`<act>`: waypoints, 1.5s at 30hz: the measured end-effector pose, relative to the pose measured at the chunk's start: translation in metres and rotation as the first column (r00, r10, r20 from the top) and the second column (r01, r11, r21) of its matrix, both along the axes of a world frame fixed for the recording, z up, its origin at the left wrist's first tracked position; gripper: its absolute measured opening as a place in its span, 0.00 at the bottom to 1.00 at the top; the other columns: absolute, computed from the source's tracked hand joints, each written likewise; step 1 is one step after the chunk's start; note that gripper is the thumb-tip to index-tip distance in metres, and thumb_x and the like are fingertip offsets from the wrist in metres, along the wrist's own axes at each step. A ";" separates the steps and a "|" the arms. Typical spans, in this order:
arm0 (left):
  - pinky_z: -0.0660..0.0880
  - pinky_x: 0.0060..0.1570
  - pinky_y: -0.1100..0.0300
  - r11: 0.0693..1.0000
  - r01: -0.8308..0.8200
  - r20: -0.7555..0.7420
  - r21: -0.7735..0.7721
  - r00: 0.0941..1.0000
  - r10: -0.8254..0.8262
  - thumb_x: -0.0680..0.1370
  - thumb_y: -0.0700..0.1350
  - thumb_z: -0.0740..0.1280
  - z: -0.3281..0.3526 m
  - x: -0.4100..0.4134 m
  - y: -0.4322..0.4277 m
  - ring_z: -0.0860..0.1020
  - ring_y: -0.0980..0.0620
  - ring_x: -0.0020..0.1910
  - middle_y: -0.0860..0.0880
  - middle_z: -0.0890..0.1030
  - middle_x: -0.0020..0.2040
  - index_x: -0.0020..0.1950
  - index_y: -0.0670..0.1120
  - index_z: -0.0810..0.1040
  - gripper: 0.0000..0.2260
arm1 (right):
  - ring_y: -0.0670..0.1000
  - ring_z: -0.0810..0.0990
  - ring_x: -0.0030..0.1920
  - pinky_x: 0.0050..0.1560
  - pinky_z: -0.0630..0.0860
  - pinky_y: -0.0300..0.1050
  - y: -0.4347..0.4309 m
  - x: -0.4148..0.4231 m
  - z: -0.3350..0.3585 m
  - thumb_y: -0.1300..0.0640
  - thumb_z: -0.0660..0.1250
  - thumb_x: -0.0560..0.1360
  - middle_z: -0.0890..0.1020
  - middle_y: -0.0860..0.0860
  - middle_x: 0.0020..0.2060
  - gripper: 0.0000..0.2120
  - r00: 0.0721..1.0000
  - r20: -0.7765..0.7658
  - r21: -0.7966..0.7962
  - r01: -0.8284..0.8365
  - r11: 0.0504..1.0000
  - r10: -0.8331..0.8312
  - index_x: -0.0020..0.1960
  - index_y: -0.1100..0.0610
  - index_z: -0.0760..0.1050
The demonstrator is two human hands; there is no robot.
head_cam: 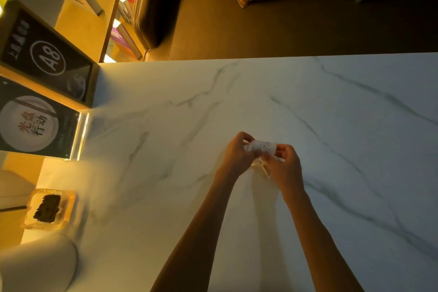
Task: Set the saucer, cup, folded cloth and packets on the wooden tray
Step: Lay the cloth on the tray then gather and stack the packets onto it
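A small white speckled packet (262, 146) is held just above the white marble table (237, 92), near its middle. My left hand (235, 154) pinches the packet's left end. My right hand (283, 163) grips its right end, and a bit of crumpled white wrapper shows under those fingers. No wooden tray, saucer, cup or folded cloth is in view.
A clear square dish (48, 208) with a dark lump in it sits at the table's left edge, beside a white rounded object (38, 265). Dark signs (45, 54) stand along the left wall. A brown sofa (260, 19) with cushions lies beyond the far edge.
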State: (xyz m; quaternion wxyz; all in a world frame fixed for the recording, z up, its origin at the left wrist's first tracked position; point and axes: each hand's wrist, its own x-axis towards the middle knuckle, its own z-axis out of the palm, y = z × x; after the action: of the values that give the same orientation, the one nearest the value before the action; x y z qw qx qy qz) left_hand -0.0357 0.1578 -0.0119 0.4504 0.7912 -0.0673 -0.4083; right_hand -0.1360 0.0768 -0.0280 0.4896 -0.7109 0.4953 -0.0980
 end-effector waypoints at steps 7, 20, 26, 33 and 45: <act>0.81 0.50 0.46 0.968 0.172 0.123 0.182 0.973 -0.196 0.75 0.42 0.70 -0.005 -0.024 -0.025 0.79 0.45 0.49 0.43 0.80 0.54 0.56 0.43 0.75 0.11 | 0.56 0.82 0.44 0.44 0.77 0.47 0.003 -0.016 -0.008 0.50 0.72 0.73 0.84 0.59 0.48 0.19 0.972 -0.215 -0.131 0.064 0.989 -0.091 0.55 0.63 0.77; 0.76 0.54 0.53 0.940 0.328 -0.027 0.092 0.945 -0.327 0.74 0.35 0.71 0.005 -0.022 -0.038 0.78 0.43 0.53 0.39 0.80 0.57 0.58 0.38 0.79 0.13 | 0.51 0.76 0.46 0.43 0.76 0.47 -0.011 -0.083 -0.016 0.59 0.69 0.73 0.79 0.53 0.45 0.08 0.974 -0.219 -0.208 -0.101 0.973 0.055 0.52 0.56 0.76; 0.71 0.62 0.51 0.845 0.391 0.170 0.365 0.864 -0.473 0.77 0.42 0.66 -0.025 -0.063 -0.045 0.72 0.40 0.62 0.40 0.73 0.63 0.64 0.45 0.73 0.15 | 0.51 0.79 0.48 0.48 0.78 0.46 -0.017 -0.094 -0.017 0.58 0.65 0.78 0.82 0.53 0.49 0.10 0.983 -0.172 -0.176 -0.089 0.980 0.058 0.58 0.58 0.76; 0.77 0.53 0.46 0.897 0.332 0.184 0.293 0.901 -0.393 0.73 0.35 0.63 -0.020 -0.081 -0.049 0.77 0.40 0.54 0.41 0.79 0.55 0.57 0.43 0.73 0.14 | 0.52 0.75 0.37 0.38 0.74 0.47 -0.014 -0.097 -0.022 0.59 0.64 0.77 0.78 0.60 0.41 0.05 0.996 -0.059 -0.037 -0.068 0.997 0.066 0.45 0.60 0.76; 0.75 0.52 0.66 0.898 0.333 0.660 -0.287 0.748 -0.067 0.79 0.35 0.61 -0.054 -0.049 -0.035 0.72 0.64 0.53 0.51 0.70 0.56 0.58 0.47 0.70 0.10 | 0.44 0.78 0.59 0.56 0.77 0.37 -0.039 -0.045 -0.032 0.60 0.65 0.78 0.77 0.40 0.58 0.24 0.916 0.392 -0.089 -0.053 0.995 0.084 0.70 0.44 0.64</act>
State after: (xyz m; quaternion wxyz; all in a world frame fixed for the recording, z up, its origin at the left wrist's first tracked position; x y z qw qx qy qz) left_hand -0.0851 0.1233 -0.0662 0.5004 0.7646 -0.3805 -0.1422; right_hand -0.1809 0.0379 -0.0600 0.5551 -0.7115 0.3570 -0.2413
